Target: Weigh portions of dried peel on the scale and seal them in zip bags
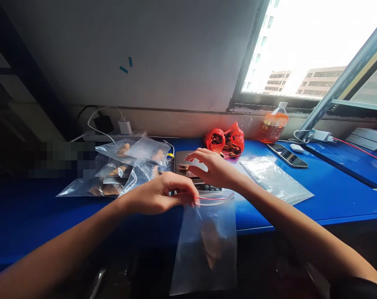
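My left hand [163, 193] pinches the top corner of a clear zip-lock bag [188, 257] with a red seal line. The bag hangs over the table's front edge, a brown slice-like piece [211, 245] inside it. Over a small digital kitchen scale [180, 157] is my right hand [207, 166], fingers apart and curved. A dark brown chunk [183, 167] lies on the scale's plate, just left of my right thumb; I cannot tell if they touch. The hand and wrist hide part of the scale, but some of its buttons show.
Several filled zip-lock bags [113, 170] are piled left. Behind the scale sit red plastic bags [240, 135] with dark brown pieces. To the right are flat clear bags [273, 178], a phone [288, 155], a white case [296, 148] and an orange drink bottle [272, 126] on the blue table [340, 195].
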`<action>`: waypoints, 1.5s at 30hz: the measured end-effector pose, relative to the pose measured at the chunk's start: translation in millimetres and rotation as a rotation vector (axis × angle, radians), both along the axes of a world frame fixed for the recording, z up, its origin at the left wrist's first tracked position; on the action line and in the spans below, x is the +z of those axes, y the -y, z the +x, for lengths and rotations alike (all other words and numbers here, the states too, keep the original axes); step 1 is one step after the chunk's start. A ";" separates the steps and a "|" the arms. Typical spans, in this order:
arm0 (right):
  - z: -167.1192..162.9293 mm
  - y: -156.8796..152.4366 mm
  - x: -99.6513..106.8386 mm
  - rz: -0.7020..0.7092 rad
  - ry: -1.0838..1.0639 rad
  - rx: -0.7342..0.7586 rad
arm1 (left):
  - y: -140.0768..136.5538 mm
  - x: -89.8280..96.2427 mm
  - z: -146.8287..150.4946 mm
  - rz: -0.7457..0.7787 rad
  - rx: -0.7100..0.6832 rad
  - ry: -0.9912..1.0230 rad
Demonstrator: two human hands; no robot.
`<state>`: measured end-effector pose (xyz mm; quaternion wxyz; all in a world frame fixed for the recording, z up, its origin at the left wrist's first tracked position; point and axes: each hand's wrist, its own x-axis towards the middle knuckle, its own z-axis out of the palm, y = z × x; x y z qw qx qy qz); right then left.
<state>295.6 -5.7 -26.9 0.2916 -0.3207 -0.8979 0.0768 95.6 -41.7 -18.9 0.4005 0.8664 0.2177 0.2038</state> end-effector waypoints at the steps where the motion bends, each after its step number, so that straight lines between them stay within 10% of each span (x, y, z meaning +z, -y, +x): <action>1: -7.4 -7.7 -3.8 0.054 0.072 0.006 | 0.2 0.6 0.1 -0.004 0.002 0.005; 6: -17.9 -25.0 -5.0 0.047 0.173 0.099 | -1.3 2.9 -3.4 -0.022 0.048 0.029; 10: 12.3 -11.2 16.5 -0.304 -0.168 0.158 | -4.2 3.2 -7.2 -0.048 0.109 0.016; 14: 37.6 14.6 38.5 -0.548 -0.040 0.221 | -4.2 4.4 -6.9 -0.054 0.145 0.029; 32: 51.1 40.6 23.2 -0.284 -0.252 -0.199 | -17.1 -5.6 -0.7 -0.218 0.649 0.352; 40: 8.4 38.6 16.9 -0.270 -0.104 -0.019 | 0.7 -26.2 9.6 0.334 0.560 0.146; 45: -10.3 37.2 9.6 -0.317 -0.165 -0.087 | 1.8 -30.6 8.4 0.377 0.598 0.197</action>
